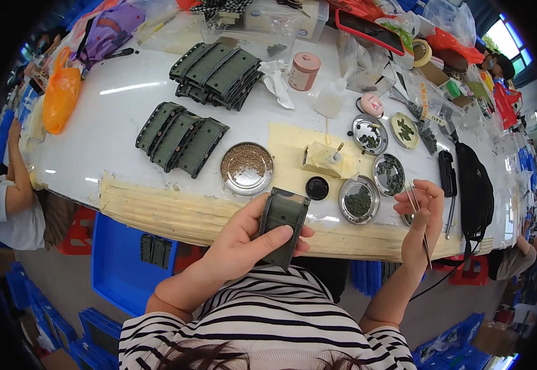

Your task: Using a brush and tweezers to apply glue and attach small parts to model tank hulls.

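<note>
The green part (279, 214) is held just below the middle of the view, toward six o'clock, its upper end overlapping the near edge of the white table (99, 126). Its long axis runs nearly upright, one end aimed just past twelve o'clock and the other just past six, down toward the striped shirt (268, 308).

The left hand (244, 242) is clamped on it, thumb across the face, fingers coming round the three o'clock side. Out at four o'clock, the right hand (425, 213) pinches metal tweezers (427, 248), slanting from between eleven and twelve to between five and six (which end is the tip, I cannot tell).

Similar green pieces lie in an upper pile (216, 71) at eleven o'clock and a lower pile (182, 139) at ten, their lengths slanting from one toward seven.

As for lettering, a clear bag (427, 102) at two o'clock bears orange-red characters and black marks. The pink tin (305, 71) toward one o'clock carries dark print, too small to read.
</note>
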{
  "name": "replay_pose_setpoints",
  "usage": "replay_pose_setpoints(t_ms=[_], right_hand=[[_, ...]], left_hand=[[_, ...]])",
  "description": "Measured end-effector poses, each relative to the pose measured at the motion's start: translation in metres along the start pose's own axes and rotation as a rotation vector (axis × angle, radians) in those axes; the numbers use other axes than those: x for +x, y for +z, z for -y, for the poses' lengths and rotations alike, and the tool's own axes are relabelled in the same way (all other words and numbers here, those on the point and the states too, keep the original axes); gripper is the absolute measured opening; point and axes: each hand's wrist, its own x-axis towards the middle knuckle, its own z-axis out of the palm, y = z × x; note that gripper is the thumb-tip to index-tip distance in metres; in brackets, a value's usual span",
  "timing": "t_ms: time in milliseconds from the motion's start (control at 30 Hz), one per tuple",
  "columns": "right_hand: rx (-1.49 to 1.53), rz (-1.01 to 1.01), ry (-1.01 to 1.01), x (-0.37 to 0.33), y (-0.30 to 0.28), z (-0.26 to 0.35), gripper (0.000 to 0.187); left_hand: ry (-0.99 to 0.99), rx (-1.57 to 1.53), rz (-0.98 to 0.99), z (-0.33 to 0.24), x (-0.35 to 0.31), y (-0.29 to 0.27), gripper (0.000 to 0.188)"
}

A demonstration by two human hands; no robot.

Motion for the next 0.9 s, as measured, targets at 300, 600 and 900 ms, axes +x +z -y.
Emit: replay_pose_setpoints(t_ms=[300, 600, 900], right_hand=[[-0.181, 0.05, -0.02, 0.015, -0.003, -0.029, 0.019], [-0.434, 0.076, -0.341, 0.022, 0.0, -0.031, 0.025], [-0.412, 0.06, -0.328, 0.021, 0.001, -0.033, 0.023]], left_hand=[[-0.009, -0.025, 0.002, 0.002, 0.011, 0.007, 0.033], [-0.013, -0.051, -0.031, 0.002, 0.011, 0.009, 0.033], [0.001, -0.054, -0.043, 0.005, 0.012, 0.009, 0.032]])
